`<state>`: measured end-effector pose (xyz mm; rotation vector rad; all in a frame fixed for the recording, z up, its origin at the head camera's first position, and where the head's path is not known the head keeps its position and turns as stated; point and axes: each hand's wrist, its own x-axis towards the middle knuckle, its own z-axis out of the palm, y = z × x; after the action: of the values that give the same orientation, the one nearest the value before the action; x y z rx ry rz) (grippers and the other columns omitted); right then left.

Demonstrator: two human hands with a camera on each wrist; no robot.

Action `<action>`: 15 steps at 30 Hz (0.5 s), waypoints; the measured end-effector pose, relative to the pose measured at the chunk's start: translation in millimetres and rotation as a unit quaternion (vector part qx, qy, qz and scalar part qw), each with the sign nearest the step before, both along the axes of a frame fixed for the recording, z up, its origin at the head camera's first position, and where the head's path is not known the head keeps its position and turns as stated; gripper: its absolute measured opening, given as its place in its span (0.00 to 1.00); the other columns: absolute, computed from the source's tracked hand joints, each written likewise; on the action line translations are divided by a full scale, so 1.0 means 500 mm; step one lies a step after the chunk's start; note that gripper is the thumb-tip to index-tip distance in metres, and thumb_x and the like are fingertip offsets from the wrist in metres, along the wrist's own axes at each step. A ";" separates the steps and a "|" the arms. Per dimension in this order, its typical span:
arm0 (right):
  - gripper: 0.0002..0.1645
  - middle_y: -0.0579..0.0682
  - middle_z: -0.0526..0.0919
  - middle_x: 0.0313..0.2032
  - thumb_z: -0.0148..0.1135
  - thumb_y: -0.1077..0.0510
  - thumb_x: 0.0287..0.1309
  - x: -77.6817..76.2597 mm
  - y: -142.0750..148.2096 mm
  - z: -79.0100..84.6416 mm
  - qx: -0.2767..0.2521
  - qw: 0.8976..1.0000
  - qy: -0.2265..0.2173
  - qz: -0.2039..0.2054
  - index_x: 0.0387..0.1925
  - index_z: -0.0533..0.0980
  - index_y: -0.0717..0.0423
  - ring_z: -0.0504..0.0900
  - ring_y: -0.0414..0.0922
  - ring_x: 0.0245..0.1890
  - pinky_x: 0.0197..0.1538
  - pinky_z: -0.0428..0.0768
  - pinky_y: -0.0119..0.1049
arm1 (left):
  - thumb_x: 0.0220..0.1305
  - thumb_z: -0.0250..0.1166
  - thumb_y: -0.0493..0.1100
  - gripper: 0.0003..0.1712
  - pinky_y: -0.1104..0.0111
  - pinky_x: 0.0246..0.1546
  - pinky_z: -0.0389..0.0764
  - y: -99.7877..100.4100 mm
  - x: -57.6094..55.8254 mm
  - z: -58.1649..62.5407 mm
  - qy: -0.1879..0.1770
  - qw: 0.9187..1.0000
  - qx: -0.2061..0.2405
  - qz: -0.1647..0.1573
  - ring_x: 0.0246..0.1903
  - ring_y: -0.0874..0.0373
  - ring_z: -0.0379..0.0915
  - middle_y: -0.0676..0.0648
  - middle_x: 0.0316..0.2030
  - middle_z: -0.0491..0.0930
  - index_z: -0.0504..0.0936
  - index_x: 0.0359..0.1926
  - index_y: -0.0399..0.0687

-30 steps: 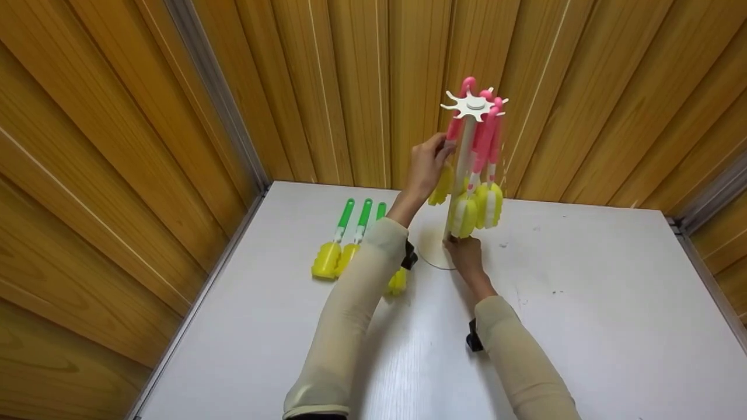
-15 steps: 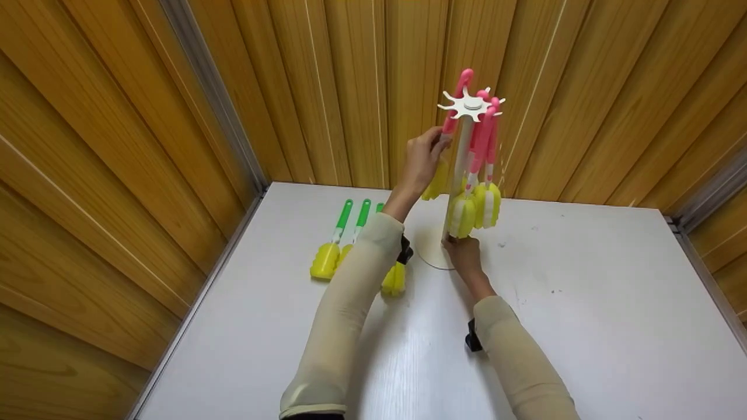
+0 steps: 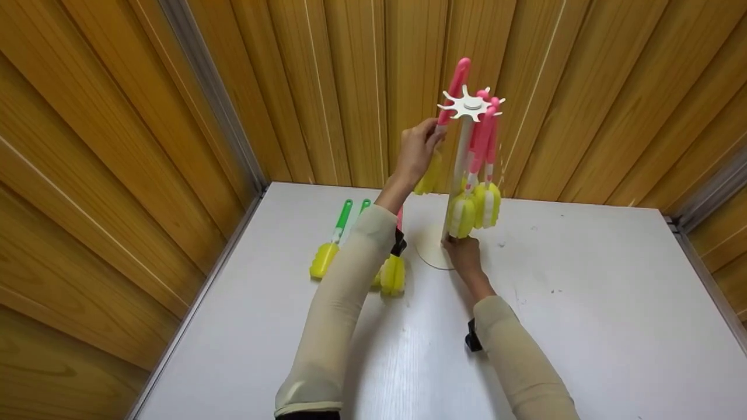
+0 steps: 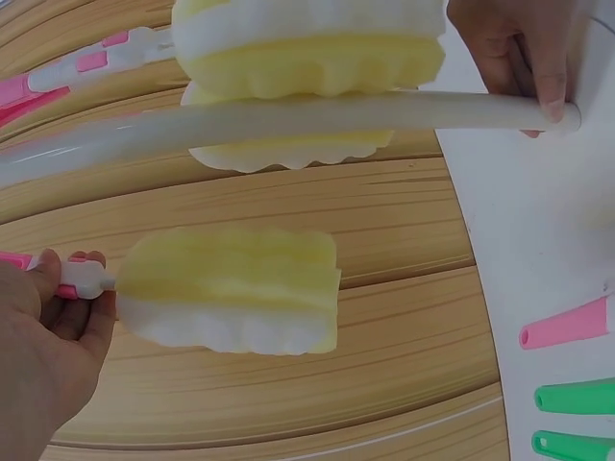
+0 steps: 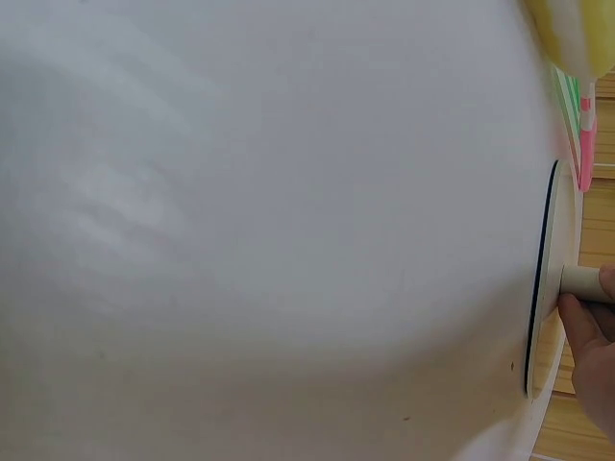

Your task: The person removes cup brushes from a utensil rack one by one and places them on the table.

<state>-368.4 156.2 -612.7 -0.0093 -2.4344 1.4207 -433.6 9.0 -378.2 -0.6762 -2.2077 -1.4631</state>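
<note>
My left hand pinches a pink-handled sponge bottle brush low on its handle, left of the white rack's hooked top. The handle's tip rises above the hooks; whether it touches one I cannot tell. Below the fingers hangs its yellow and white sponge head, apart from the pole. My right hand grips the foot of that pole, just over the round base. Several pink-handled brushes hang on the rack's right side, sponge heads down.
Left of the rack, partly behind my left sleeve, sponge brushes lie on the white table. Green-handled brushes and one pink-handled brush show there. A wood-plank wall stands behind the table.
My left hand has moved up and left with the pink brush, raising its handle tip further above the hooks and its sponge away from the pole. The right hand stays at the pole's foot.
</note>
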 end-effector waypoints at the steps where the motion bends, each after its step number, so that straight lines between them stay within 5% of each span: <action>1: 0.12 0.46 0.73 0.19 0.66 0.70 0.57 0.000 -0.001 0.000 0.002 1.000 0.001 0.000 0.22 0.73 0.62 0.69 0.44 0.24 0.31 0.70 0.33 | 0.72 0.60 0.34 0.13 0.74 0.43 0.82 -0.002 -0.001 0.001 0.000 1.000 0.000 0.002 0.38 0.56 0.82 0.39 0.40 0.87 0.84 0.52 0.33; 10: 0.08 0.57 0.81 0.24 0.68 0.70 0.58 0.007 -0.003 0.004 0.028 0.999 0.025 0.005 0.26 0.77 0.67 0.73 0.45 0.26 0.35 0.77 0.40 | 0.71 0.61 0.34 0.14 0.73 0.44 0.81 -0.035 0.000 0.003 0.005 0.999 -0.020 0.029 0.40 0.57 0.82 0.39 0.45 0.87 0.83 0.54 0.33; 15: 0.06 0.58 0.82 0.28 0.66 0.70 0.61 0.011 -0.002 0.007 0.005 1.000 0.014 0.020 0.29 0.77 0.67 0.73 0.46 0.30 0.39 0.75 0.35 | 0.71 0.61 0.33 0.14 0.72 0.46 0.82 -0.062 0.004 0.003 0.000 1.000 -0.005 0.023 0.41 0.55 0.84 0.39 0.44 0.87 0.83 0.54 0.32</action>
<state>-362.7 155.0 -608.9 0.0607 -2.4325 1.4157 -431.6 -21.8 -376.6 -0.6249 -2.2171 -1.4310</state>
